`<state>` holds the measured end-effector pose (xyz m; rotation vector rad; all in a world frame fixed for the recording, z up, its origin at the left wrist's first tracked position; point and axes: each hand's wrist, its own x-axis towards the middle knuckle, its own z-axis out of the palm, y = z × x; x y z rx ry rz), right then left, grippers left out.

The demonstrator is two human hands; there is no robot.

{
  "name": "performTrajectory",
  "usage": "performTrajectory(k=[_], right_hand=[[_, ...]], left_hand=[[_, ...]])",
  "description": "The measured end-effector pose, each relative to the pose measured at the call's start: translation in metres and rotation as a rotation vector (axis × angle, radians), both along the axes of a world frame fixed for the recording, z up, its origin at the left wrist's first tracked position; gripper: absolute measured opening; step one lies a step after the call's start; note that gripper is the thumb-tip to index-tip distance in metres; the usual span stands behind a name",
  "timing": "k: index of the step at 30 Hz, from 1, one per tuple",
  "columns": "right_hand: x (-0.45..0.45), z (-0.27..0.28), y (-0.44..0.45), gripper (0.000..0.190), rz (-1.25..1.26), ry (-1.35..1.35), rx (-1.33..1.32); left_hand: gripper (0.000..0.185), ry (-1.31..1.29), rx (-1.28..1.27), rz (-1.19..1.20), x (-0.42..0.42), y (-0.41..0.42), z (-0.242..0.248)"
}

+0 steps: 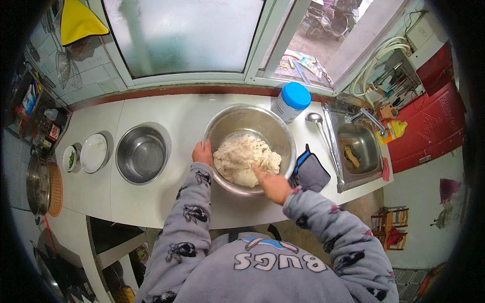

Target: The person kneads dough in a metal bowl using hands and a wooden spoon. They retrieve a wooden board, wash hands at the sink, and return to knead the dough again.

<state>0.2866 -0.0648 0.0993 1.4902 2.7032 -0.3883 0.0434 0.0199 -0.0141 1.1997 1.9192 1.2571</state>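
Observation:
A large stainless steel bowl stands on the counter in front of me and holds a rough, lumpy mass of pale dough. My left hand grips the bowl's rim on the left side, its thumb on the outside and its fingertips hidden. Over the near right rim reaches my right hand. Its index finger is stretched out, with the tip at the dough's surface, while the other fingers are curled and partly hidden. Nothing is held in that hand.
On the white counter, an empty metal basin, a plate and a small bowl of chopped greens stand left. To the right are a blue-lidded tub, a ladle, a grey cloth and a sink.

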Motion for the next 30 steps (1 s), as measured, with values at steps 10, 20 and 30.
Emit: performTrajectory(k=[10,20,30], right_hand=[[0.024,0.084,-0.012,0.043,-0.323,0.574,-0.619],[0.027,0.045,0.023,0.044,-0.684,0.513,-0.839],[0.071,0.051,0.025,0.029,-0.420,0.373,-0.057]], left_hand=[[0.041,0.062,-0.043,0.007,-0.001,0.004,0.004],[0.042,0.111,-0.001,0.012,-0.007,0.010,-0.021],[0.040,-0.201,-0.043,0.247,0.029,-0.049,0.017]])
